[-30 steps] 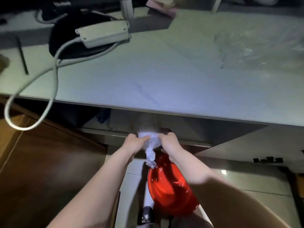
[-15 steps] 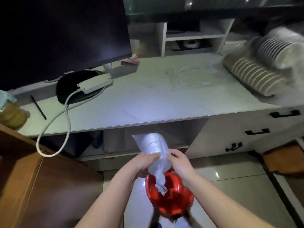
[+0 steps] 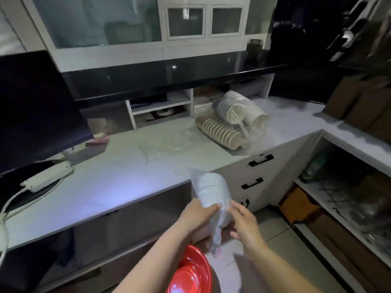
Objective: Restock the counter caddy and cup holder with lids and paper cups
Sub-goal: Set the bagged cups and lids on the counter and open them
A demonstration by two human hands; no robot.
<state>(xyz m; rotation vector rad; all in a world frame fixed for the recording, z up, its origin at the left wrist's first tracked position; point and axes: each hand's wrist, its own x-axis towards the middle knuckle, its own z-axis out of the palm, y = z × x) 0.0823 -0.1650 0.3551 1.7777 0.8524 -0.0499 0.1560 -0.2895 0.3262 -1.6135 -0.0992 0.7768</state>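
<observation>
Head view: since 0.5 s ago the bag of lids (image 3: pixel 213 195) has come up higher, now level w/ the counter (image 3: pixel 118 182) edge. Left hand (image 3: pixel 197 216) grips its lower part, right hand (image 3: pixel 243 224) curls round the other side. Cup stacks (image 3: pixel 230 121) lie on the counter, blurred, probably bagged. No readable writing. Red bowl (image 3: pixel 190 273) cut off at the bottom.

A clear bagged stack of white lids (image 3: pixel 212 192) stands tilted; sleeved paper cups (image 3: pixel 228 125) lie on the counter.

red basin (image 3: pixel 190 273) — floor | power strip (image 3: pixel 47 176) — counter (image 3: pixel 118 182) | monitor (image 3: pixel 36 106)
</observation>
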